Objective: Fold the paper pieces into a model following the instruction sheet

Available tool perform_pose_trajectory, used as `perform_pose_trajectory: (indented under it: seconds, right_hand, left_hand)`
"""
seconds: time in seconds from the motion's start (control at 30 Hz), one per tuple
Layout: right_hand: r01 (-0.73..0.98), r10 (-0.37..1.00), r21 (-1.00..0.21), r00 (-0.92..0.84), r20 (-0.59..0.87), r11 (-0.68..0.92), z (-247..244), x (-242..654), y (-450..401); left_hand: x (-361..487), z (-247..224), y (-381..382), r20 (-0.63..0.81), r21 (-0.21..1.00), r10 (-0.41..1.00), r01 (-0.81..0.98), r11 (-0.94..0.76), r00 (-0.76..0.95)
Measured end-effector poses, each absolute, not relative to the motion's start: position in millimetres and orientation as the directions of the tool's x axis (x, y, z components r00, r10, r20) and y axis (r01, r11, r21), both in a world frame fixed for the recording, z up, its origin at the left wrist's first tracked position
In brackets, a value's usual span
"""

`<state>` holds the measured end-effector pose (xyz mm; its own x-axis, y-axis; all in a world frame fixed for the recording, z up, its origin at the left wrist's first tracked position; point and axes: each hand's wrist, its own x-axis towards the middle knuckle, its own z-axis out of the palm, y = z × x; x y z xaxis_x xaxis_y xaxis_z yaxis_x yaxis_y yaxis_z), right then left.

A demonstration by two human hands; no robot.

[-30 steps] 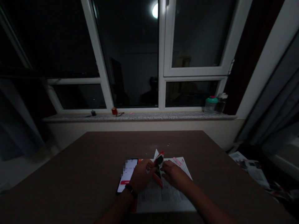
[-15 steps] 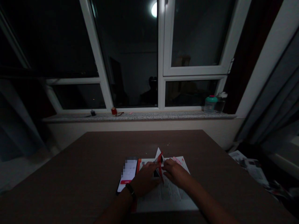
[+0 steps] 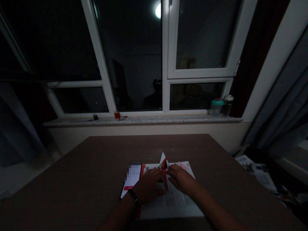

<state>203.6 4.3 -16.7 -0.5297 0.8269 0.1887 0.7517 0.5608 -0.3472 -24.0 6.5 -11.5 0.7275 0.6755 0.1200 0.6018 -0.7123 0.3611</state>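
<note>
A small folded paper piece (image 3: pixel 163 159), white with red and dark parts, stands with a pointed tip upward above a printed sheet or booklet (image 3: pixel 178 205). My left hand (image 3: pixel 150 184), with a dark band on its wrist, presses its closed fingers against the paper's left side. From the right, my right hand (image 3: pixel 180 177) pinches the same paper near its middle. Its lower red strip shows between the hands. My fingers hide part of the folds. A phone (image 3: pixel 132 179) with a lit screen lies left of my left hand.
The brown table (image 3: pixel 72 186) reaches to the wall under the window. A small pink item (image 3: pixel 182 165) lies on the sheet's top right. On the sill (image 3: pixel 154 119) stand a red container (image 3: pixel 117 115) and a green-lidded bottle (image 3: pixel 216 107). Newspapers (image 3: pixel 260 173) lie beyond the right edge.
My left hand has shifted slightly, its fingers now flatter over the lower part of the folded paper. My right hand stays nearly in place.
</note>
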Motion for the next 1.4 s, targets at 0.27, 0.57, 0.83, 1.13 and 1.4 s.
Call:
perform_pose_trajectory:
  seconds: [0.27, 0.57, 0.83, 1.13, 1.4]
  right_hand:
    - [0.754, 0.808, -0.290, -0.542, 0.231, 0.589, -22, 201, 5]
    - [0.768, 0.804, -0.245, -0.540, 0.247, 0.591, -21, 196, 3]
    - [0.763, 0.802, -0.253, -0.544, 0.245, 0.595, -19, 197, 4]
    - [0.767, 0.808, -0.258, -0.541, 0.232, 0.588, -16, 196, 3]
    - [0.774, 0.813, -0.251, -0.538, 0.223, 0.581, -16, 196, 2]
  left_hand:
    - [-28, -7, 9, 0.091, 0.309, 0.635, 0.584, -0.750, 0.767]
    - [-26, -6, 6, 0.080, 0.277, 0.636, 0.596, -0.754, 0.767]
    - [-27, -3, 4, 0.138, 0.285, 0.589, 0.537, -0.794, 0.797]
    - [-25, 0, 0, 0.147, 0.301, 0.567, 0.510, -0.806, 0.810]
    - [-25, 4, -2, 0.164, 0.369, 0.584, 0.499, -0.784, 0.795]
